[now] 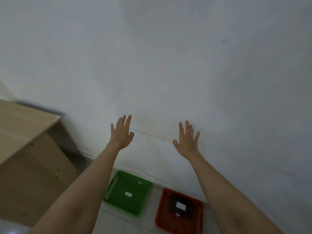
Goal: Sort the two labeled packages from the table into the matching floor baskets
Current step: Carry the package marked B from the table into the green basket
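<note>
Bare left hand (121, 132) and right hand (187, 140) spread wide, empty.

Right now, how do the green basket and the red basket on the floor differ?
The green basket lies left, nearer the wooden table; the red basket lies right, apart from it. The green basket shows only a small white label on a green surface; the red basket holds a dark package with a white label. Both are shallow, squarish trays on the tiled floor by the wall. Both hands are raised, open and empty.
</note>
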`<state>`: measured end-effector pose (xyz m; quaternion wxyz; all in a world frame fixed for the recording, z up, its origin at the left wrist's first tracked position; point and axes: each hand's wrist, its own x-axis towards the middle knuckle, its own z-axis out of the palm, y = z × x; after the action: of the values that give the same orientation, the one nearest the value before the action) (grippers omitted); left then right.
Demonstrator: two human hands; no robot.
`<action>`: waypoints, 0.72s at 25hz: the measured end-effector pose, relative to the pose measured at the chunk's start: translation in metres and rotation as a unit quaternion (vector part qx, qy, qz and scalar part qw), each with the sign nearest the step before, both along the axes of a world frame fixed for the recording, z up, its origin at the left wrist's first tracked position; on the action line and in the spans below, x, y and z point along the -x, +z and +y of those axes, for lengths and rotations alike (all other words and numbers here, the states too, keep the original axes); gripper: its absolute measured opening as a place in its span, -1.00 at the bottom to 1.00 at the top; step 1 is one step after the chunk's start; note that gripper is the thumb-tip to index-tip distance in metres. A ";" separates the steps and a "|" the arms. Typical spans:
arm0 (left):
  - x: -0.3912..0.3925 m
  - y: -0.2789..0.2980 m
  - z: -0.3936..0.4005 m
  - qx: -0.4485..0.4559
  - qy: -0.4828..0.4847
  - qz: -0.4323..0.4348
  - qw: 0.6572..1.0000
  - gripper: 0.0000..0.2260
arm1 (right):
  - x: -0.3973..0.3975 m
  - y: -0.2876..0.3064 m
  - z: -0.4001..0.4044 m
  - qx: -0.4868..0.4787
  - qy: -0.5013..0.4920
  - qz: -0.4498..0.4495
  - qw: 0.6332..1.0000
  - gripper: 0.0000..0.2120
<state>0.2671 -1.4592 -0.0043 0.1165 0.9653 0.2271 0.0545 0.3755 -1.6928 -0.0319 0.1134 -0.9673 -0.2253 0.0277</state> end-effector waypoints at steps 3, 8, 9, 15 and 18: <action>0.045 0.043 0.070 -0.047 0.026 -0.032 0.998 -0.37 | 0.031 0.043 0.074 -0.027 0.026 -0.046 0.998 -0.26; 0.142 0.091 0.181 -0.105 0.047 -0.042 0.993 -0.36 | 0.118 0.093 0.203 -0.081 0.049 -0.087 0.992 -0.27; 0.165 0.099 0.203 -0.110 0.047 -0.041 0.992 -0.36 | 0.139 0.101 0.231 -0.090 0.055 -0.087 0.991 -0.27; 0.283 0.127 0.332 -0.139 0.078 -0.058 0.985 -0.35 | 0.243 0.128 0.390 -0.093 0.121 -0.103 0.983 -0.27; 0.326 0.128 0.410 -0.133 0.120 -0.068 0.981 -0.35 | 0.274 0.138 0.475 -0.091 0.160 -0.114 0.976 -0.28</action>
<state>-0.0593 -1.0495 0.1241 -0.0054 0.9319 0.3237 0.1635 0.1010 -1.2175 0.1059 0.1683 -0.9012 -0.3902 -0.0855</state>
